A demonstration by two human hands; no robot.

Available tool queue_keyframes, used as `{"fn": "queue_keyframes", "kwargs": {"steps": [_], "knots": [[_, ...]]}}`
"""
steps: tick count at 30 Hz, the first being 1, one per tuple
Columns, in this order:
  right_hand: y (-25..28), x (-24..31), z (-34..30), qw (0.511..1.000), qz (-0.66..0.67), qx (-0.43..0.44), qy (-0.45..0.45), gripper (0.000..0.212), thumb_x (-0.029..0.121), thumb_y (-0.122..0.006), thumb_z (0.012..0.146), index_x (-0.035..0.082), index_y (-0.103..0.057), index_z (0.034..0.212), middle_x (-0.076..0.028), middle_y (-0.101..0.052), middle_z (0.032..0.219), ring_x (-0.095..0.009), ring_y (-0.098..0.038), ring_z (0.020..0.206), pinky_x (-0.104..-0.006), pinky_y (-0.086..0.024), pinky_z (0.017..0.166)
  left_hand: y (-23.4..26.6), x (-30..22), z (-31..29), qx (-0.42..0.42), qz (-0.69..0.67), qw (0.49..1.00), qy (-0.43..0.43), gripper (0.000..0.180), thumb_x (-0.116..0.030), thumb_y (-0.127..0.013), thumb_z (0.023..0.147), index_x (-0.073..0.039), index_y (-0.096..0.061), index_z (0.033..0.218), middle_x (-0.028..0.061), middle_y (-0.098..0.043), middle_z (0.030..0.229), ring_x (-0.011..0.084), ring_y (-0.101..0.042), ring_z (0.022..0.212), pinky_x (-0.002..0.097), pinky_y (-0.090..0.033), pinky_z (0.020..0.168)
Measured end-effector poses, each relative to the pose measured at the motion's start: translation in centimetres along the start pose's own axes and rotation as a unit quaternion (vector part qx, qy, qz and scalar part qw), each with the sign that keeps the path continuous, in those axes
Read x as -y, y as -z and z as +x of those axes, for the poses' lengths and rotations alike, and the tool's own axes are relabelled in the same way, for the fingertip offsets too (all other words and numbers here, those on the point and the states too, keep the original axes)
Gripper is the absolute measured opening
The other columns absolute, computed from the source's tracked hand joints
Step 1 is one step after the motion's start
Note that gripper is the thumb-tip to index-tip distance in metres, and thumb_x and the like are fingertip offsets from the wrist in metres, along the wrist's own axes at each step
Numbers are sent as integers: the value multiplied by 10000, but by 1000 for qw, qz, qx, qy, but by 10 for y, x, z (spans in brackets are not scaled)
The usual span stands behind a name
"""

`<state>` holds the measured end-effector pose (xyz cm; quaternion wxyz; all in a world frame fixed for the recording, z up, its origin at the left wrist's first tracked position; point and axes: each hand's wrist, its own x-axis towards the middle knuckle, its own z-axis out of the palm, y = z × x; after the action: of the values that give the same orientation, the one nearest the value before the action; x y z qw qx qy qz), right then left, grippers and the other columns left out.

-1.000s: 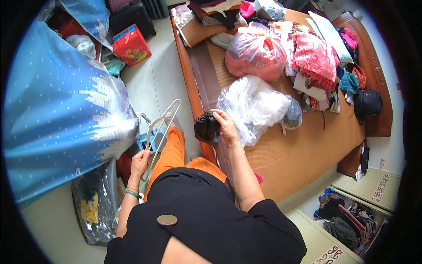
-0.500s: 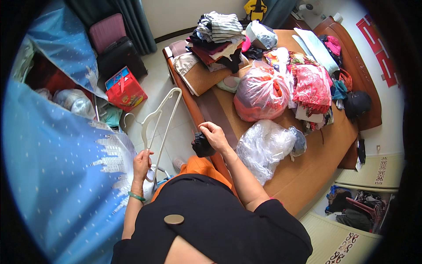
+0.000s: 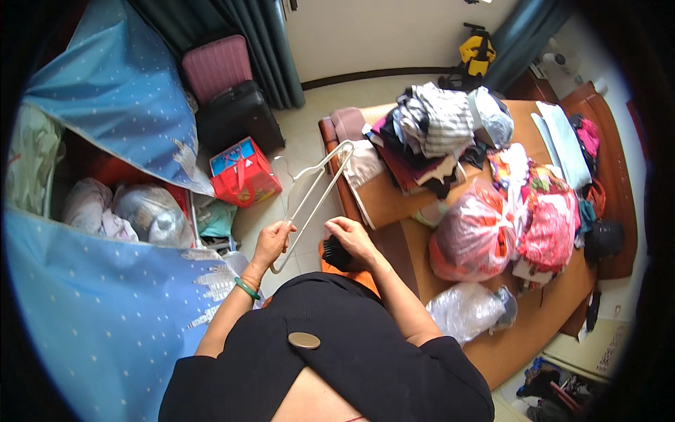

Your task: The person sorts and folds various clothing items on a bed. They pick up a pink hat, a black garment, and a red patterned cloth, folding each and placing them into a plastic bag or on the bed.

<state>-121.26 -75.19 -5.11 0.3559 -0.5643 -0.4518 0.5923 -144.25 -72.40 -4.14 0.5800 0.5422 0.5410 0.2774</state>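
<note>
My left hand point(image 3: 273, 245), with a green bangle on its wrist, is closed round one end of a white clothes hanger point(image 3: 304, 188). The hanger points away from me, its hook to the left. In front of my body my right hand point(image 3: 353, 243) is closed, fingers bent. From under its palm shows a small black ridged thing point(image 3: 336, 254), partly hidden by the hand; its exact kind cannot be made out. The hanger and the black thing are apart.
To the left is a blue fabric wardrobe point(image 3: 105, 281), its flap open on bagged items. A red bag point(image 3: 246, 184) and black suitcase point(image 3: 239, 123) stand beyond. The bed point(image 3: 415, 246) on the right bears folded clothes point(image 3: 436, 119) and a stuffed plastic bag point(image 3: 471, 232).
The view has shifted left and tilted up, so the bed appears farther right. Both hands have come closer together, still with the hanger and the black thing.
</note>
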Motion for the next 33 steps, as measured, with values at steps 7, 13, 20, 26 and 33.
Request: {"fn": "queue_keyframes", "kwargs": {"steps": [7,13,20,26,33], "knots": [[-9,61,143,997,-2,73,-2,480,389,-577,867,-72,-595,1000,-148,-645,867,-160,-605,810,-284,-474,744,11,-49,103,-32,203,971,-119,255,-253,-534,894,-7,-571,835,178,-547,659,337,-563,613,377,-434,553],[5,95,229,993,-7,117,-27,491,419,-604,846,-54,-624,975,-75,-633,863,-105,-552,783,-267,-452,689,25,-77,173,-63,169,973,-144,204,-209,-549,861,-12,-572,912,226,-581,756,415,-581,760,413,-458,603],[6,93,355,987,150,66,-12,244,247,-601,840,12,-611,908,-33,-607,850,-94,-541,754,-235,-439,682,86,-99,303,78,257,954,-135,286,-233,-574,851,-28,-584,1051,217,-609,894,381,-594,845,406,-478,714],[33,135,453,984,121,-130,26,202,212,-531,832,26,-609,848,-30,-610,791,-114,-548,751,-257,-438,692,141,-161,417,69,166,934,-308,240,-116,-588,847,-4,-584,1059,124,-584,1031,245,-576,964,308,-445,861],[88,173,483,923,199,-329,-15,174,193,-553,828,36,-619,864,-22,-597,801,-104,-537,773,-252,-436,694,200,-178,535,129,69,973,-177,187,-144,-515,914,5,-626,933,35,-624,843,83,-565,712,217,-460,656]]}}
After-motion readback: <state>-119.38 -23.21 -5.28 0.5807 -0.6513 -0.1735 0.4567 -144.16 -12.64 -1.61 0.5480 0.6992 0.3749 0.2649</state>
